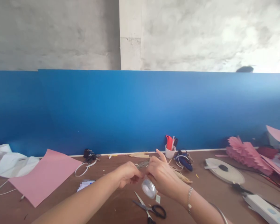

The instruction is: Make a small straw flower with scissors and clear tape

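Note:
My left hand (128, 175) is closed in a pinch over the middle of the table, its fingertips almost touching those of my right hand. What it pinches is too small to make out. My right hand (160, 174) has its thumb and fingers bent together, one finger sticking up. A roll of clear tape (149, 188) hangs tilted under that hand, against its fingers. Open scissors (147, 206) with black handles lie on the table just below the roll. Beside them is a small pale piece (158, 199). Thin strips (142, 163) lie partly hidden behind both hands.
Pink paper (45, 177) lies at left, near a white cord and keys (90, 157). A white cup of pens (170, 152) stands by the blue partition (130, 112). At right are a pale round disc (233, 172), pink pleated paper (247, 152) and a power strip (266, 207).

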`<action>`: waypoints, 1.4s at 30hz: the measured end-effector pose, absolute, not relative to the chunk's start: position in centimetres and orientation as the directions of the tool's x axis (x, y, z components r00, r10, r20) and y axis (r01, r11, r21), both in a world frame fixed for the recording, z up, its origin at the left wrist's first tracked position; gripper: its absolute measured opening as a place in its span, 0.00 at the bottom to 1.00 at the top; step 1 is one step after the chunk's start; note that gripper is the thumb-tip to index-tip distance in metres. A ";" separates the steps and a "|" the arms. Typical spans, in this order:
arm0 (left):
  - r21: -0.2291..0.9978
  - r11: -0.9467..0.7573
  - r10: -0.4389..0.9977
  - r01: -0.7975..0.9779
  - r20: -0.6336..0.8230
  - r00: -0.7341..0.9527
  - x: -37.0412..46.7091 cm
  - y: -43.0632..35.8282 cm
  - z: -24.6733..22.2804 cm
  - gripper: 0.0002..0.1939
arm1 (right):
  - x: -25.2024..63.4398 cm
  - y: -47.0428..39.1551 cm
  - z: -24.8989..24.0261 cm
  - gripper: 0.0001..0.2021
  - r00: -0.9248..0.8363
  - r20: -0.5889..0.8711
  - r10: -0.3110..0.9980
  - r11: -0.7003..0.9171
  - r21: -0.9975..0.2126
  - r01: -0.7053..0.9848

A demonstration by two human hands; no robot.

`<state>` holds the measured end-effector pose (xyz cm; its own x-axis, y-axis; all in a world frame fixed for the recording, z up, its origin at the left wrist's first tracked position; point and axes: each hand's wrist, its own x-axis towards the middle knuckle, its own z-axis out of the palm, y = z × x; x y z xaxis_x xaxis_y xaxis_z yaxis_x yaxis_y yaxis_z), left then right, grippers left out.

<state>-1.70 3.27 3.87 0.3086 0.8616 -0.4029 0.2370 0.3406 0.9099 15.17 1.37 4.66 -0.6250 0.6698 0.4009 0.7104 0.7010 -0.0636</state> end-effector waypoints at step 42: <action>0.162 -0.523 0.840 0.837 0.264 0.474 0.0 0.9 2.2 0.11 | 15.9 1.6 5.2 0.11 -0.600 0.287 0.747 0.639 -0.060 0.767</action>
